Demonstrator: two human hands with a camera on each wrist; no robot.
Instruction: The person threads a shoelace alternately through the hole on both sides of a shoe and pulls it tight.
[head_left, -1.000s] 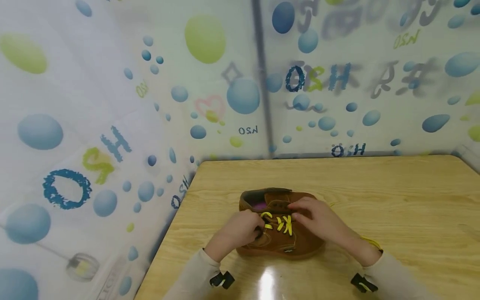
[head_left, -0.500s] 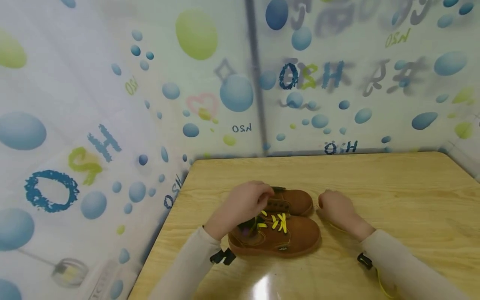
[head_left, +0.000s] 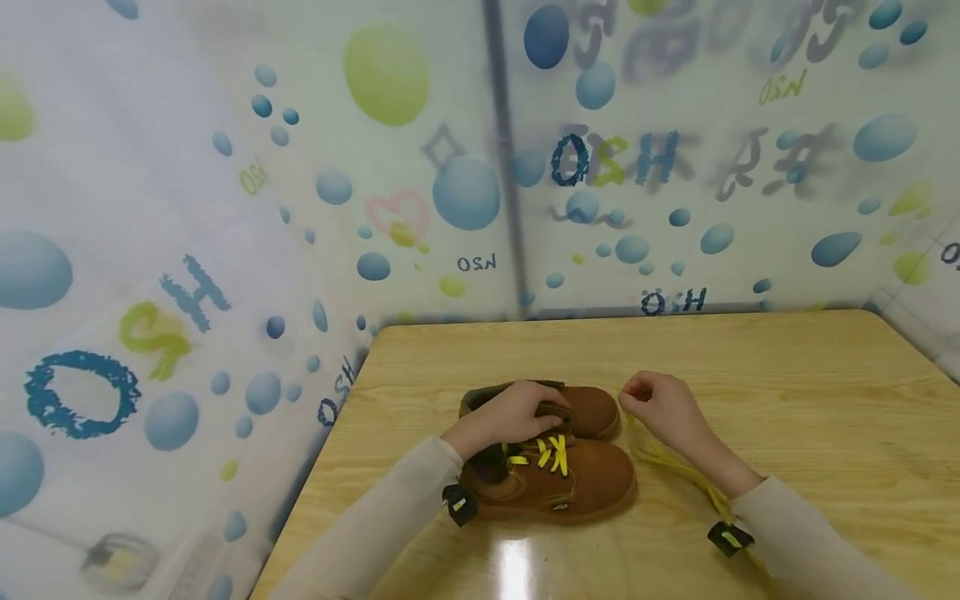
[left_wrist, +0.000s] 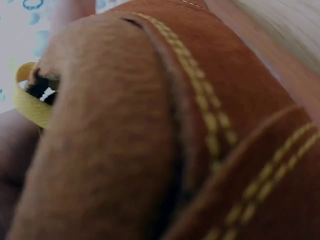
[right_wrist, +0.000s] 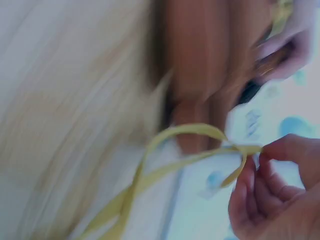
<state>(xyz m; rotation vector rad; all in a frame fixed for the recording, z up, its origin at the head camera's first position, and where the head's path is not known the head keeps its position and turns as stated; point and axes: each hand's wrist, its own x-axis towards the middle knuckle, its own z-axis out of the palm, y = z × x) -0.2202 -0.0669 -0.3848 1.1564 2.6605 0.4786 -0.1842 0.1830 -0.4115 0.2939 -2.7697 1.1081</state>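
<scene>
Two brown leather shoes lie side by side, toes to the right. The near shoe (head_left: 600, 479) carries crossed yellow laces over its front. Across the far shoe (head_left: 592, 410) reaches my left hand (head_left: 517, 414), its fingers and thumb gripping the flap around the lace holes. In the left wrist view, brown leather (left_wrist: 240, 65) with yellow stitching fills much of the picture. To the right of the toes, my right hand (head_left: 663, 408) pinches a yellow shoelace (right_wrist: 195, 129) between thumb and forefinger. The lace's loose length hangs down beside the right forearm.
The shoes stand on a light wooden table (head_left: 810, 400). Behind it and to the left rise pale walls (head_left: 465, 125) printed with blue and green bubbles. A dark strap piece (head_left: 729, 537) sits at the right wrist, close to the hanging lace.
My left hand has gone from the near shoe over to the far shoe's flap. My right hand has left the near shoe's laces and moved right, now holding the loose lace.
</scene>
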